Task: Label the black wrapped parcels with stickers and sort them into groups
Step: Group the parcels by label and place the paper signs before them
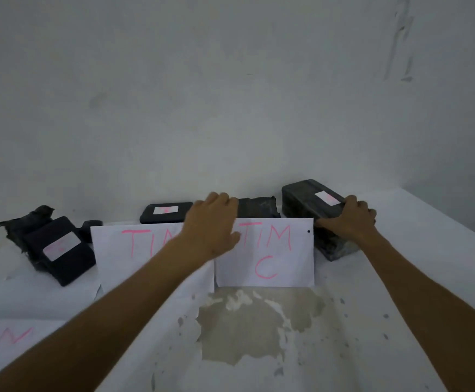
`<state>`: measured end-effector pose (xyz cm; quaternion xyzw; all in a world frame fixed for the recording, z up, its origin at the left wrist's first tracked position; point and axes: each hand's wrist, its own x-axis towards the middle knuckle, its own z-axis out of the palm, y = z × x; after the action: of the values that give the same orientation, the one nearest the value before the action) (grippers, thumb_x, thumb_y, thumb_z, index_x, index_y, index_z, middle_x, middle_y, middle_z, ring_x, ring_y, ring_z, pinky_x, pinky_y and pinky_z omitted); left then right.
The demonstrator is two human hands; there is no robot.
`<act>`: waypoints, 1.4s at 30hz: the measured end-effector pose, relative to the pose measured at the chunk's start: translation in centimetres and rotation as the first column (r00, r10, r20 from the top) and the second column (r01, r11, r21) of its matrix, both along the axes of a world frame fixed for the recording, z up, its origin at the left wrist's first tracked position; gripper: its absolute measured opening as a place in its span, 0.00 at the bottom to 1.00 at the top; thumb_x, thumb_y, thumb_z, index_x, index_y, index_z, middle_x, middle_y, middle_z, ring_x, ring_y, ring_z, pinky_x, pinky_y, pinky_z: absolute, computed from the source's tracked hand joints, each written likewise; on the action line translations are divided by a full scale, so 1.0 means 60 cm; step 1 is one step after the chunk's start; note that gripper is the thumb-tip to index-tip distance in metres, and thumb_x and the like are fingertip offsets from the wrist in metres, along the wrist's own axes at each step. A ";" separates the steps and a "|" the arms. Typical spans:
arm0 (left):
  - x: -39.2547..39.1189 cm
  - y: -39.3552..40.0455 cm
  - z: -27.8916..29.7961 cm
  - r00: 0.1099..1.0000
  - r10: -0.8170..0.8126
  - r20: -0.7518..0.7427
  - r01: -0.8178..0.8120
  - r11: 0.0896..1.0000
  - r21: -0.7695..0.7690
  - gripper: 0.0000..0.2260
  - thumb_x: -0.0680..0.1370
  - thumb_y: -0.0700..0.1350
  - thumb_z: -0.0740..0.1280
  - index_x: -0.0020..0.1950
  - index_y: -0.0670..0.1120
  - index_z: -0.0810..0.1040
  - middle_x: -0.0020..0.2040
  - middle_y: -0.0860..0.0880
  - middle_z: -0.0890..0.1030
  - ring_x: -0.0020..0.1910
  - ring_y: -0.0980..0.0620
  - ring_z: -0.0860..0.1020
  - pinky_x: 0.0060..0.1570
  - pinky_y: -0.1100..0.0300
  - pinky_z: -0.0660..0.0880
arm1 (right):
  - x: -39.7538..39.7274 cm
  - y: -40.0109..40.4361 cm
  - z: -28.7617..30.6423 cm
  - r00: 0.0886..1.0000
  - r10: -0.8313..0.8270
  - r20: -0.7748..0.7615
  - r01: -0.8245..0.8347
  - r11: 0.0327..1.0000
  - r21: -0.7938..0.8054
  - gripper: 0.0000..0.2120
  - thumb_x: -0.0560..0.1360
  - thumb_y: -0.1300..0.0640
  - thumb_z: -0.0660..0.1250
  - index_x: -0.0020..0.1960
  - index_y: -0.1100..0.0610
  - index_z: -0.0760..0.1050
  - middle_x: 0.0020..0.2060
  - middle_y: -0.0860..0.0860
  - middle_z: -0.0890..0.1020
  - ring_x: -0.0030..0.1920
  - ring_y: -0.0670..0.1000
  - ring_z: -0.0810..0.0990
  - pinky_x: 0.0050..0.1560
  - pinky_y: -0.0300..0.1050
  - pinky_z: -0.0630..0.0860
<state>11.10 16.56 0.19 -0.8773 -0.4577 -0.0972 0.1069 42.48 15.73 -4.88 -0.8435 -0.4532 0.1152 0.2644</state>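
Black wrapped parcels stand along the wall on the white desk (pixel 417 239). The right hand (pixel 352 219) grips the large parcel (pixel 309 205) with a sticker (pixel 326 198) beside the "TIM C" paper (pixel 270 258). The left hand (pixel 210 224), fingers curled, holds the flat parcel (pixel 257 207) behind this paper.

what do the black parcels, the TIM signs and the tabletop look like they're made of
Parcels: likely plastic film wrap, dull sheen, creased, with torn ends on the left parcel. Signs: thin white paper, flat matte sheets with pink handwriting. Tabletop: seemingly white covering or paint, peeled to a beige base; cannot tell which.
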 end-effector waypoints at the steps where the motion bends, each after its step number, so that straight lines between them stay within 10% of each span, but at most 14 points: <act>1: -0.013 0.010 0.008 0.997 0.047 -0.058 -0.049 0.998 -0.040 0.30 0.76 0.60 0.68 0.71 0.46 0.68 0.66 0.47 0.74 0.67 0.45 0.71 0.63 0.48 0.72 | -0.004 0.003 -0.005 1.000 -0.010 0.022 0.011 0.999 -0.034 0.45 0.63 0.37 0.77 0.70 0.58 0.64 0.71 0.60 0.66 0.74 0.63 0.59 0.71 0.70 0.62; 4: -0.064 0.031 0.024 0.980 0.109 -0.164 -0.145 0.964 -0.222 0.38 0.64 0.73 0.70 0.67 0.53 0.71 0.64 0.53 0.75 0.64 0.48 0.73 0.61 0.49 0.73 | -0.038 0.005 -0.001 0.980 0.017 0.200 -0.021 1.000 0.016 0.34 0.73 0.45 0.72 0.73 0.56 0.66 0.76 0.60 0.62 0.79 0.61 0.53 0.73 0.75 0.50; 10: -0.128 0.024 0.048 0.979 0.158 -0.128 -0.199 0.873 -0.445 0.27 0.65 0.64 0.79 0.56 0.51 0.76 0.51 0.54 0.79 0.50 0.52 0.77 0.44 0.59 0.75 | -0.161 -0.004 0.032 0.877 0.227 0.424 -0.454 0.680 0.576 0.12 0.76 0.60 0.56 0.46 0.61 0.79 0.43 0.56 0.82 0.49 0.59 0.77 0.53 0.57 0.75; 14: -0.153 0.011 0.039 0.978 0.160 -0.130 -0.200 0.890 -0.409 0.23 0.73 0.53 0.77 0.65 0.47 0.78 0.62 0.48 0.78 0.58 0.48 0.76 0.57 0.56 0.74 | -0.209 -0.008 0.030 0.780 0.393 0.488 -0.597 0.701 0.389 0.18 0.78 0.53 0.52 0.52 0.59 0.78 0.47 0.54 0.83 0.50 0.57 0.79 0.59 0.57 0.73; 19: -0.179 -0.012 0.043 0.992 0.114 -0.051 -0.125 0.915 -0.385 0.11 0.82 0.44 0.65 0.63 0.43 0.79 0.57 0.47 0.78 0.47 0.51 0.73 0.46 0.61 0.68 | -0.221 -0.014 0.002 0.708 0.520 0.477 -0.566 0.823 -0.057 0.20 0.83 0.49 0.59 0.73 0.54 0.68 0.70 0.52 0.75 0.74 0.55 0.69 0.79 0.66 0.50; 24: -0.185 -0.050 0.055 0.993 0.089 -0.071 -0.111 0.900 -0.422 0.11 0.84 0.39 0.57 0.63 0.39 0.76 0.45 0.49 0.75 0.42 0.50 0.73 0.37 0.60 0.67 | -0.211 -0.033 0.003 0.712 0.478 0.515 -0.506 0.857 -0.097 0.12 0.83 0.59 0.59 0.64 0.54 0.74 0.61 0.51 0.81 0.67 0.54 0.75 0.78 0.66 0.55; 32: -0.189 -0.099 0.042 0.999 0.046 -0.005 -0.043 0.882 -0.469 0.14 0.83 0.44 0.59 0.36 0.46 0.68 0.36 0.51 0.72 0.39 0.48 0.74 0.41 0.57 0.69 | -0.186 -0.088 0.036 0.725 0.552 0.413 -0.637 0.765 0.094 0.09 0.81 0.62 0.60 0.44 0.55 0.74 0.35 0.49 0.77 0.36 0.51 0.75 0.44 0.50 0.74; 42: -0.197 -0.101 -0.034 0.992 0.114 -0.049 -0.123 0.836 -0.535 0.09 0.83 0.50 0.60 0.46 0.47 0.72 0.48 0.50 0.73 0.46 0.51 0.70 0.47 0.58 0.65 | -0.194 -0.184 0.041 0.736 0.608 0.299 -0.636 0.772 -0.005 0.11 0.82 0.58 0.62 0.41 0.51 0.72 0.35 0.47 0.77 0.36 0.49 0.76 0.38 0.41 0.69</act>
<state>-0.70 10.47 -1.87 -0.8428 -0.5192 0.0480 -0.1337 30.82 4.72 -2.42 -0.6369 -0.7470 0.0526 0.1835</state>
